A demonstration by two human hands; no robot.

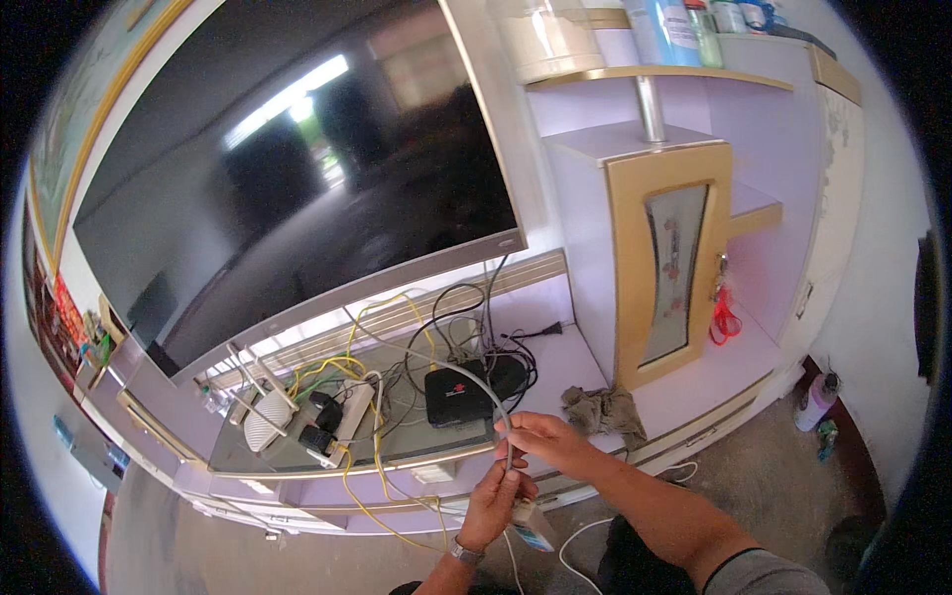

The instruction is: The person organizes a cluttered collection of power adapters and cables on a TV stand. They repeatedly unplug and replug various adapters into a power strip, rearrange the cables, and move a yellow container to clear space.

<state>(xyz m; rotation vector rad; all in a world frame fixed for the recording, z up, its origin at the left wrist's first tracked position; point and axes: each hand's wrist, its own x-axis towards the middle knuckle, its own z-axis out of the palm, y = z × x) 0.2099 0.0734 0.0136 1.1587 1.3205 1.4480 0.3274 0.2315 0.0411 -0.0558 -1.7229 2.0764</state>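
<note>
A grey cable arcs from beneath the wall-mounted television down to my two hands. My right hand pinches it between thumb and fingers. Just below, my left hand grips the same cable, its wrist wearing a metal watch. A small box shows right beneath my left hand; whether the hand touches it I cannot tell. Behind the cable lies a black set-top box on the glass-topped cabinet. The lower end of the cable is hidden by my fingers.
A white router with raised antennas stands left of a white power strip holding black adapters. Yellow cables hang over the cabinet's front edge. A crumpled cloth lies near my right forearm. A bottle stands on the floor.
</note>
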